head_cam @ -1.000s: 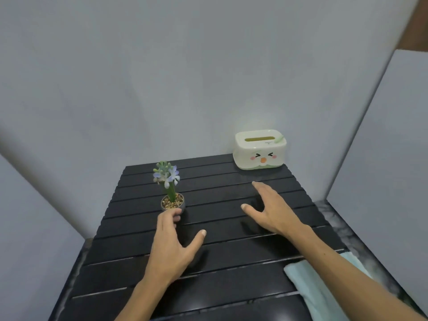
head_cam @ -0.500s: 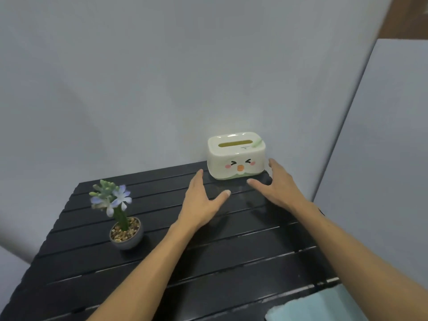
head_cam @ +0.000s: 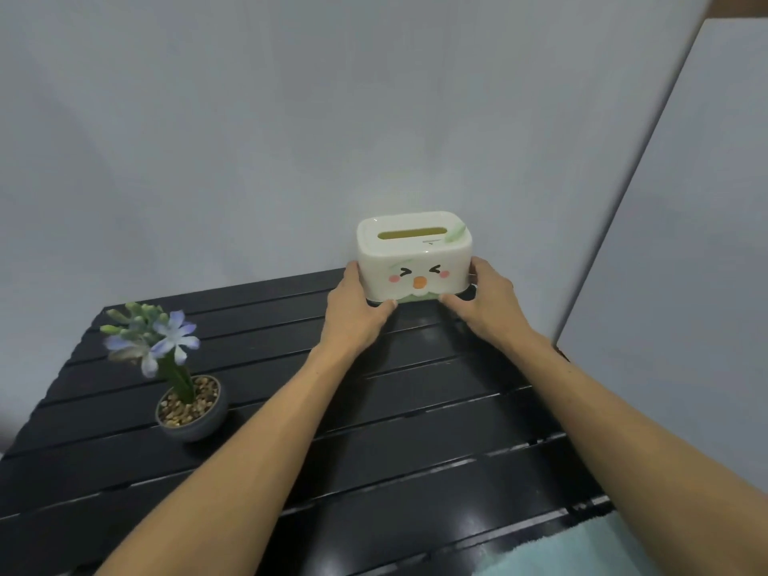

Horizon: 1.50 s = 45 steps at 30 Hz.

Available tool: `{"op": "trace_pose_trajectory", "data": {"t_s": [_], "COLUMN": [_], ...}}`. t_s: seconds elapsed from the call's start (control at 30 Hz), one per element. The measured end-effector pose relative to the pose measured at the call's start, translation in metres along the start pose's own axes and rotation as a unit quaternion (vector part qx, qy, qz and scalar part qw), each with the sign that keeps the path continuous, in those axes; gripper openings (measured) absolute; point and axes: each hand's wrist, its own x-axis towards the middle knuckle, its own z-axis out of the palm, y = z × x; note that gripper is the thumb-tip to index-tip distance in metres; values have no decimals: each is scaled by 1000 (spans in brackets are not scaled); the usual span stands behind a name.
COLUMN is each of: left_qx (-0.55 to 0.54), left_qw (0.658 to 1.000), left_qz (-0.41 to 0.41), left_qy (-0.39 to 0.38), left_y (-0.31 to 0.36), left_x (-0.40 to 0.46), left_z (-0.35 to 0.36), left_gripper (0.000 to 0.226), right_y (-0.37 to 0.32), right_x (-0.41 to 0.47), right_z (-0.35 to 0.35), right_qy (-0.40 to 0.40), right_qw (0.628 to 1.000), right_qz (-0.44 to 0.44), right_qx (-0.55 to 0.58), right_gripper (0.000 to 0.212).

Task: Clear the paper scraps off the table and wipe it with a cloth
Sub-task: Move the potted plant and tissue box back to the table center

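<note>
Cloth [head_cam: 582,552] near edge, fingers [head_cam: 352,273] on tissue box [head_cam: 413,255]

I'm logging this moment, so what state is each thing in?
Tissue box: upright at the table's far edge, gripped at both ends, slot showing no tissue.
Left hand: grips the box's left end.
Right hand: grips its right end.
Plant: upright, in bloom, untouched.
Cloth: lying at the table's near right corner.
Table: no scraps visible.

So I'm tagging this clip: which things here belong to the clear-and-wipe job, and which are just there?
Job: black slatted table; light blue cloth; left hand and right hand, both gripping the tissue box.
Just there: potted flower.
</note>
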Motion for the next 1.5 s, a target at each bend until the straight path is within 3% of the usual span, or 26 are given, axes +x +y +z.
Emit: {"op": "trace_pose_trajectory", "data": {"t_s": [0.17,0.73,1.5], "left_qx": [-1,-4,-2], "left_qw": [1000,1000,999], "left_qz": [-17,-22,-32], "left_qy": [-4,5,-3], "left_y": [4,-29,-41], "left_x": [-23,-149,-190], "left_z": [-14,-90,-115], "left_gripper": [67,71,71], "right_y": [-13,-70,-83], "right_x": [-27,-150,-199], "right_z": [6,24,22], "right_qy": [25,-15,-39], "right_qw": [999,1000,999], "right_qz": [-18,-7,-9], "right_qx": [-24,7,23], "right_gripper": [55,60,54]}}
